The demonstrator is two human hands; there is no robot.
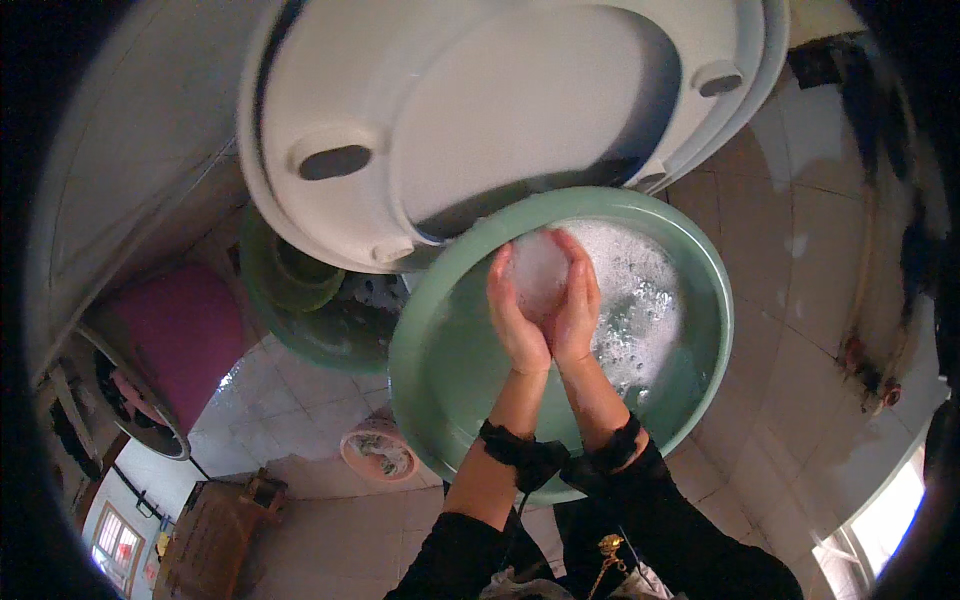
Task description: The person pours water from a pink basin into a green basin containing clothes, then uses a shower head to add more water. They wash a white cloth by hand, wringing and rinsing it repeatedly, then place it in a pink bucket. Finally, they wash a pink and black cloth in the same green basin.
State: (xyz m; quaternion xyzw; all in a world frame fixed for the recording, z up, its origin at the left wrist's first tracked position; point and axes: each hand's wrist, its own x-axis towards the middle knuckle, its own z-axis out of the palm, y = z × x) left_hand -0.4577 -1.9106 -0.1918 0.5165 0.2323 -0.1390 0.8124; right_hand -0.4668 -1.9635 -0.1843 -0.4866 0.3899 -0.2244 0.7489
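Observation:
My left hand [515,318] and my right hand [578,308] are cupped side by side, their wrists close together. Between the curved palms sits a mound of white soap foam [538,272]. Both are over a large green basin [403,345]. White suds [640,290] float on the water along the basin's far and right side, with thinner bubbles nearer to me. Dark sleeves are pushed up on both forearms, and a black band circles each one.
A large white rounded plastic piece [520,110] with oval pads stands beyond the basin. Left of it is a second green tub [325,345] holding dark water and a smaller green bowl [300,280]. A pink basket [378,450] and a wooden stool [215,535] stand on the tiled floor.

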